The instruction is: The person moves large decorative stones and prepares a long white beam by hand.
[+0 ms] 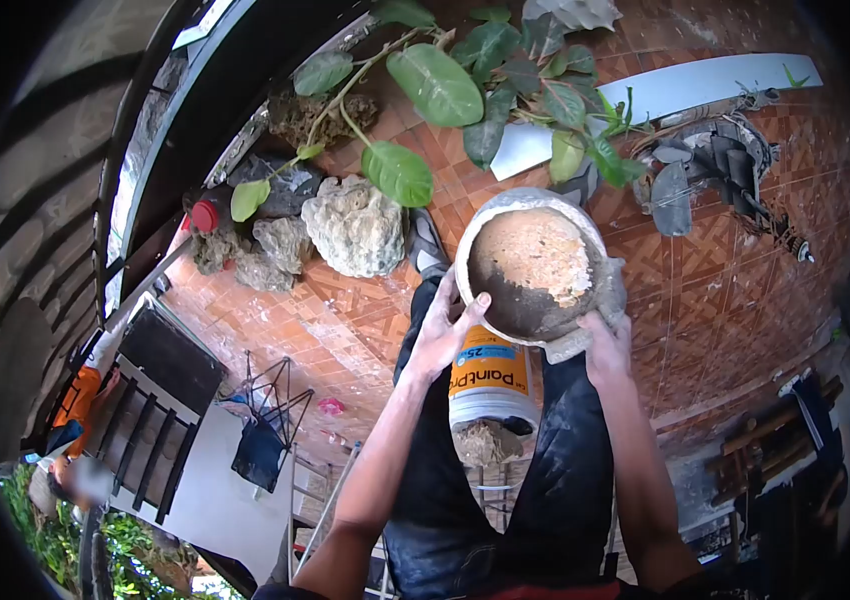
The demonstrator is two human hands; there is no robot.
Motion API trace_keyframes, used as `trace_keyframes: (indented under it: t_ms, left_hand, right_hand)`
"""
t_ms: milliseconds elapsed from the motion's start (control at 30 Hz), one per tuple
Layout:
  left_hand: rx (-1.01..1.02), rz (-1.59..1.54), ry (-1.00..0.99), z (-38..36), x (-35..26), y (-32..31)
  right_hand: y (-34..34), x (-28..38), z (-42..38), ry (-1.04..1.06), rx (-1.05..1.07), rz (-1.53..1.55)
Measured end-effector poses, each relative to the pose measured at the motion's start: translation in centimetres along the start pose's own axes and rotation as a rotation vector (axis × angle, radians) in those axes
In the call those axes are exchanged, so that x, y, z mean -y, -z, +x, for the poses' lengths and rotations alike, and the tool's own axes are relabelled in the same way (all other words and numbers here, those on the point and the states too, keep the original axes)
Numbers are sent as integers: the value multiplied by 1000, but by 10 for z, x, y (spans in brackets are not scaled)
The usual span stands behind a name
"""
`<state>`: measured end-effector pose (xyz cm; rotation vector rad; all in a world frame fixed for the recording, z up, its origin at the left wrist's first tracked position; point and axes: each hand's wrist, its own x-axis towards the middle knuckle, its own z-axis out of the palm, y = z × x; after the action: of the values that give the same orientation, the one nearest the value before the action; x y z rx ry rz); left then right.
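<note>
A round grey bowl [600,245] with lugs on its rim is tilted toward me, and both my hands support it. Its inside shows a rough, pale orange patch above a dark lower part. My left hand [443,332] grips the left rim, with its thumb over the edge. On the lower right rim, beside a lug, my right hand [608,348] is closed; the fingers underneath are hidden. Below the bowl, between my legs, stands an orange and white paint bucket [490,378] with a lump of rough material [486,442] near it.
Pale rough rocks [355,226] lie on the tiled floor [690,320] at the left. Leafy plants [435,85] hang over the far side. A dark leafy object [720,165] lies at the right. Another person [75,405] is at the far left.
</note>
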<state>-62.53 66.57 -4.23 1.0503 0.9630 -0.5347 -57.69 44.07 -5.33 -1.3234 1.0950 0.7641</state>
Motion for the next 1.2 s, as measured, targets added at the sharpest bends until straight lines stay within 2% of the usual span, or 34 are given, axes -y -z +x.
trace_keyframes:
  t_ms: [33,67,100,167,233,267,300,333,367,467,567,600,633,700,767,833,900,1033,1100,1200]
  left_hand:
    - [-64,39,15,0,5,11]
    - [-91,94,-126,10,25,29]
    - [-128,138,-183,17,31,45]
    - [-166,170,-131,31,33,74]
    - [-226,229,-181,57,42,106]
    - [-275,353,-201,74,50,124]
    - [-279,384,-332,87,48,135]
    - [-342,505,-325,99,45,144]
    - [-406,626,-314,109,42,154]
    - [-417,768,-308,134,19,173]
    - [-401,754,-271,155,1,186]
    - [-406,755,-388,161,0,191]
    - [-402,746,-395,169,-3,195]
    - [-424,873,-396,186,-1,207]
    - [-430,872,-388,198,2,215]
    - [-393,874,-321,207,2,222]
    - [-379,898,-293,218,5,231]
    - [-335,952,-325,235,14,243]
    - [-336,1065,-198,238,17,243]
    - [-310,1049,-145,246,22,244]
  right_hand:
    - [-15,-13,2,-3,-12,3]
    - [-23,-33,14,-4,29,16]
    - [-38,-42,20,-9,69,30]
    - [-64,-59,35,27,131,27]
    - [-97,-71,51,91,150,14]
    - [-112,-78,62,127,158,25]
    - [-128,-82,70,168,168,37]
    - [-141,-84,76,157,142,0]
    - [-154,-92,87,231,77,-40]
    - [-181,-108,119,275,108,10]
    - [-203,-107,137,282,94,16]
    - [-209,-106,141,274,115,-8]
    - [-217,-104,146,268,141,-31]
    - [-229,-105,159,253,156,-40]
    - [-243,-107,165,395,127,-78]
    - [-251,-104,167,416,97,-50]
    - [-253,-99,177,259,135,-99]
    - [-263,-92,188,301,188,-103]
    - [-261,-96,204,245,226,-71]
    - [-262,-102,225,240,229,-144]
